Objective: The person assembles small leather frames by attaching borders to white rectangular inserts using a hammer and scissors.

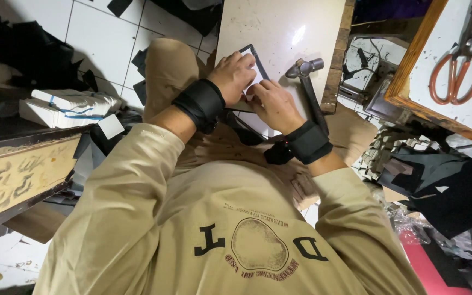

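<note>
Flat dark-edged piece with white face (pixel 253 61) lies upper centre of frame on pale stone slab (pixel 285 27); looks thin, light, flexible, apt to slide on smooth stone; best pinned flat from above, lifted by edge. Left hand (pixel 235 74) curled, fingers pressing down on piece; right hand (pixel 271 101) bent, fingertips pressing near edge, nothing gripped. Hammer (pixel 308 87) just right of right hand, close to working area; orange-handled scissors (pixel 457 68) upper right, well apart; white bundles (pixel 72 106) left; dark scraps (pixel 443 186) lower right.
</note>
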